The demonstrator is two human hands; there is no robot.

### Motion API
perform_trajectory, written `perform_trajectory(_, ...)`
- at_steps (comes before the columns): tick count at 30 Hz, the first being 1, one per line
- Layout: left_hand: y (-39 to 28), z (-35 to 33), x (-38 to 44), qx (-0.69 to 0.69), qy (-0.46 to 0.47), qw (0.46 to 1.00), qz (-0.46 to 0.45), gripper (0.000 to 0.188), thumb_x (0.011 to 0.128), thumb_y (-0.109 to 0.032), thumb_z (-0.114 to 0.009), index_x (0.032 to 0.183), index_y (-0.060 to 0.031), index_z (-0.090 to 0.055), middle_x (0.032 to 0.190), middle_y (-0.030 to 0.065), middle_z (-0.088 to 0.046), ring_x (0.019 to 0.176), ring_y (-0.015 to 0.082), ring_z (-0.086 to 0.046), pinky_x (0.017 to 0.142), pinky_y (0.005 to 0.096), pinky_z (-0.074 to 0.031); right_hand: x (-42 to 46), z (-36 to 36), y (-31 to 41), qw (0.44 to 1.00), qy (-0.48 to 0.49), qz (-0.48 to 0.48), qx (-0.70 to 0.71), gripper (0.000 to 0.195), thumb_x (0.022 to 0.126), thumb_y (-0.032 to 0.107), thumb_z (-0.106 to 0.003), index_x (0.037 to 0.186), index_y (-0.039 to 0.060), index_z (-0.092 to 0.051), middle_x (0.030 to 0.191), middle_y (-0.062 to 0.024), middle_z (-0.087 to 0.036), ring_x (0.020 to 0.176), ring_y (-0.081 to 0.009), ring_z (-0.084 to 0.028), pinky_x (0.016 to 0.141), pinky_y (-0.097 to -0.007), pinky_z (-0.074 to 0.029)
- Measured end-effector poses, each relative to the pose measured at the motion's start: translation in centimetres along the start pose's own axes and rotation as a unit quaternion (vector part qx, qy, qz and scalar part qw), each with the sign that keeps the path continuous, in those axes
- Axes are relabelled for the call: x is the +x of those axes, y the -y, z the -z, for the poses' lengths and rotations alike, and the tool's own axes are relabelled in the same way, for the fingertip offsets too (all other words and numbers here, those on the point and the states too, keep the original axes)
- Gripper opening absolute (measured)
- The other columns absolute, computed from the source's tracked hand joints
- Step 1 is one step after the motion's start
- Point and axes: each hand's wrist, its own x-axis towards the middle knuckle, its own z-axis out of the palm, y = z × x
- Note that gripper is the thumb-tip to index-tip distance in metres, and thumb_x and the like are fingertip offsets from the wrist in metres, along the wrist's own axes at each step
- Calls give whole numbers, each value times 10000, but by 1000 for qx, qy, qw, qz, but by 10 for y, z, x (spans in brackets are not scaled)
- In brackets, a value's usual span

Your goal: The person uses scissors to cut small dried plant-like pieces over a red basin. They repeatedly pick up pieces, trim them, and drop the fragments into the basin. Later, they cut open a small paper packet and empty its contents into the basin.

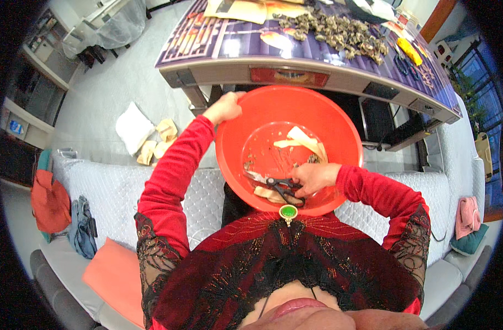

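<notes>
A large red plastic basin [251, 107] rests in front of me, close against my body. My left hand [226, 108] grips its rim at the upper left. Inside the basin, my right hand [312, 179] is low on the right, at black-handled scissors [281, 186] whose blades point left; whether its fingers hold them is unclear. Pale strips [303, 140] lie on the basin's floor above my right hand, and another pale piece [270, 194] lies under the scissors. Small brown bits are scattered around the floor.
Beyond the basin stands a table [235, 51] with a heap of dried brown pieces [338, 35] and a yellow object [409, 51]. A white bag [134, 128] and crumpled yellowish pieces [167, 130] lie on the floor at left. A quilted sofa [123, 185] runs beside me.
</notes>
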Motion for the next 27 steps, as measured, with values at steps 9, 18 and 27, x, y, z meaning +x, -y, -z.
perform_trajectory(9, -45, 43, -2, 317, -144, 934, -86, 298, 815, -263, -654, 1004, -41, -709, 859, 213, -693, 847, 386, -677, 798, 443, -535, 14, 4, -12, 997, -8, -6, -77, 384, 791, 294, -705, 987, -26, -621, 921, -246, -666, 917, -398, -646, 786, -450, -515)
perform_trajectory(18, -106, 104, 125, 463, -380, 778, -187, 337, 770, -27, -631, 1095, -111, -654, 1051, 153, -574, 1001, 350, -583, 804, 441, -508, 30, 26, -15, 994, -49, 5, -93, 307, 804, 257, -648, 943, -17, -653, 926, -230, -682, 904, -389, -664, 767, -477, -526)
perform_trajectory(27, -126, 118, 202, 680, -301, 653, -141, 187, 863, -185, -562, 957, -116, -708, 965, 77, -635, 952, 262, -610, 785, 391, -483, 46, 15, -25, 991, -80, 14, -105, 357, 758, 278, -689, 961, -13, -650, 897, -207, -695, 875, -374, -684, 730, -482, -545)
